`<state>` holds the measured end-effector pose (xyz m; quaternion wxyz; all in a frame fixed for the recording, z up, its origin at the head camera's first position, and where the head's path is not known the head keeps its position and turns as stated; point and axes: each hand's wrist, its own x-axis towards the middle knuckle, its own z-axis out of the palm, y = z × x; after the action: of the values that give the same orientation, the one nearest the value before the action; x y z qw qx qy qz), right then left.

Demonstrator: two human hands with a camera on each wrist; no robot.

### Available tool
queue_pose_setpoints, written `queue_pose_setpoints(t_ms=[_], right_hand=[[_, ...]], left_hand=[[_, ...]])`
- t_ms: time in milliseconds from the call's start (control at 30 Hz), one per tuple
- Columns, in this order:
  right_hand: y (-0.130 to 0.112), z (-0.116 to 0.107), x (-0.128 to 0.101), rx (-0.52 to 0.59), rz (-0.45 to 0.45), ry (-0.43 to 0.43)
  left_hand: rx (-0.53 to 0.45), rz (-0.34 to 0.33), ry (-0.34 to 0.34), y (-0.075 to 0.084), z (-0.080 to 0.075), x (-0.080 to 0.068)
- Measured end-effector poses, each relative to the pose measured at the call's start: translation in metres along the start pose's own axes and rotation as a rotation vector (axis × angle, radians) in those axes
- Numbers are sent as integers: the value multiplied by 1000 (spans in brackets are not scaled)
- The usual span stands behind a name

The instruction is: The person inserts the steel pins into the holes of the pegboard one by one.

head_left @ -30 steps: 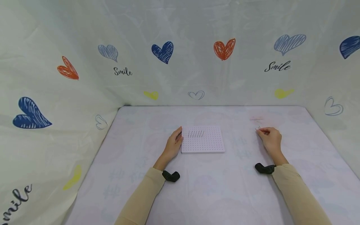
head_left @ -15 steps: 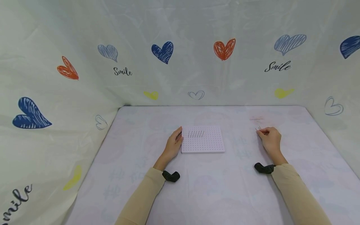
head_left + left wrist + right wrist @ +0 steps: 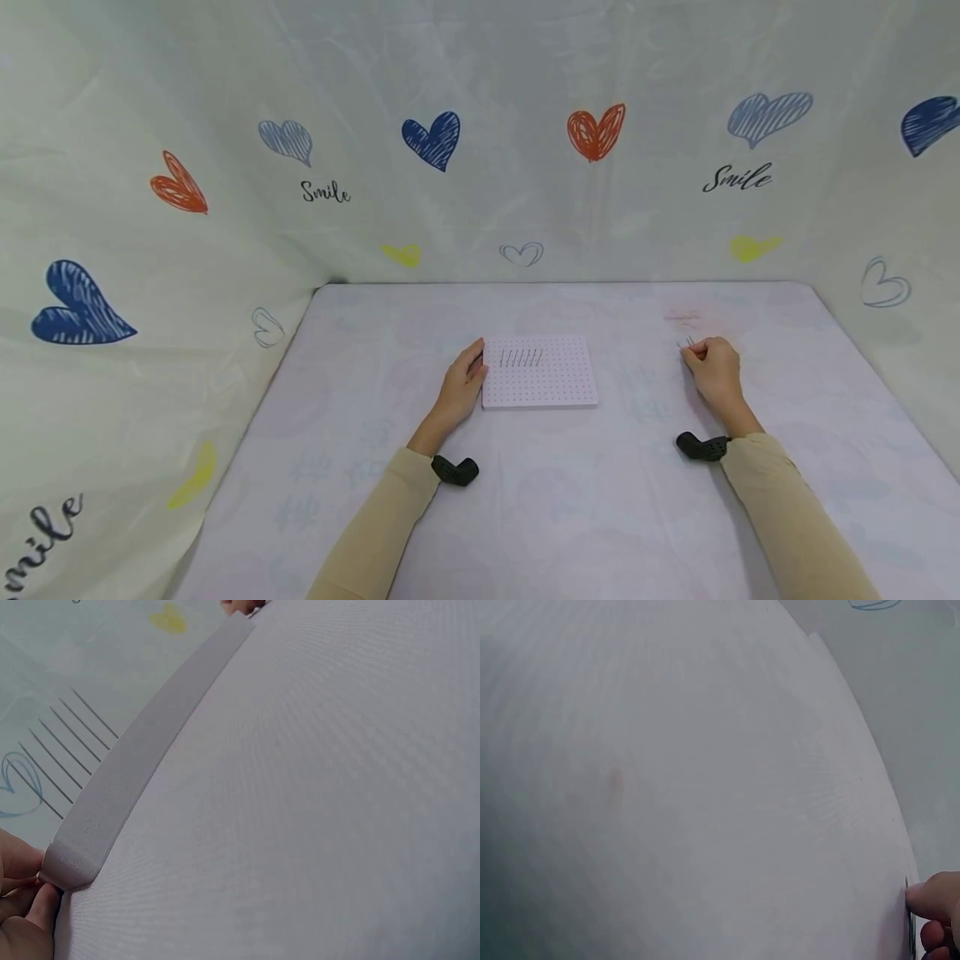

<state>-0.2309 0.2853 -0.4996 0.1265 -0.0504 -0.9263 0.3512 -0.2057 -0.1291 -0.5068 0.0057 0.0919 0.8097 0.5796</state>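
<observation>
A white pegboard (image 3: 555,383) lies flat on the table with a row of several thin metal pins (image 3: 521,358) standing in its upper left holes. My left hand (image 3: 457,387) holds the board's left edge; in the left wrist view, its finger and thumb grip a near corner of the board (image 3: 142,757). Off to the right, my right hand (image 3: 718,372) pinches some thin pins, whose tips stick out past the fingertips. The right wrist view catches dark pins (image 3: 911,922) beside the thumb, but their number is hard to tell.
Reddish thin marks (image 3: 682,317) lie on the pale tabletop (image 3: 585,517) beyond my right hand; whether they are loose items cannot be told. A curtain (image 3: 517,192) printed with hearts hangs behind and beside the table. Each wrist carries a black camera mount (image 3: 701,447).
My right hand has shifted slightly left with the pins between its fingers. The left hand and the pegboard have stayed in place.
</observation>
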Motion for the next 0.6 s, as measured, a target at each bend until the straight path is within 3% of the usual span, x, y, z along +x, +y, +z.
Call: queue_pose_setpoints(t_ms=[333,600], right_hand=[[0,0,0,-4,-15,-13],[2,0,0,-2,-19,46]], left_hand=[[-17,8,11,1,2,-1],[10,-10,22,26,3,-9]])
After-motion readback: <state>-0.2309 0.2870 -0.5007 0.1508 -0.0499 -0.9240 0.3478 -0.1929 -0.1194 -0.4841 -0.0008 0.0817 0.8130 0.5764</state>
